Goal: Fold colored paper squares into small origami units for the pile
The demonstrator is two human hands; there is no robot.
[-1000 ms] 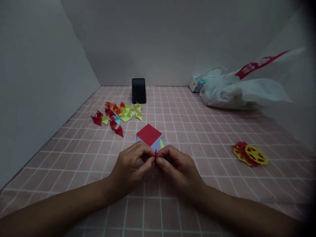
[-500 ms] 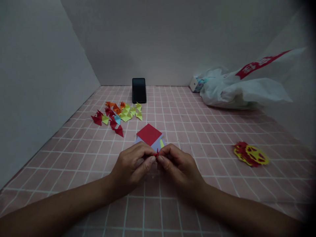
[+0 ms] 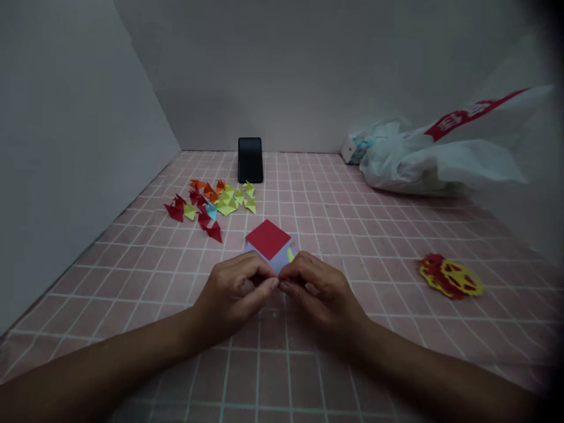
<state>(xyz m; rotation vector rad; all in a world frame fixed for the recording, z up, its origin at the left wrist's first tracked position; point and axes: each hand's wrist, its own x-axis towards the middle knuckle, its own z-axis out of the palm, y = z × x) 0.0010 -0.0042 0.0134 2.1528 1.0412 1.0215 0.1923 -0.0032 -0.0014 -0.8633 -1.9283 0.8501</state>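
My left hand (image 3: pixel 240 288) and my right hand (image 3: pixel 318 288) meet at their fingertips near the middle of the view. Thumb and forefinger of each are pinched together, and what lies between them is hidden by the fingers. Just beyond the fingertips, a red paper square (image 3: pixel 268 239) rests corner-up on a stack of lilac paper (image 3: pixel 279 260). A bit of yellow paper (image 3: pixel 290 254) shows at the stack's right side, beside my right forefinger.
Several small folded paper birds (image 3: pixel 226 204) in red, orange, yellow and blue lie at left. Behind them a black phone (image 3: pixel 250 160) leans upright. A white plastic bag (image 3: pixel 409 164) and a small box (image 3: pixel 351 149) sit at back right; red and yellow cut-outs (image 3: pixel 450 277) lie at right.
The small red folded paper that showed between my fingertips is now hidden by them. My fingertips have closed in on each other, and the whole view has shifted slightly.
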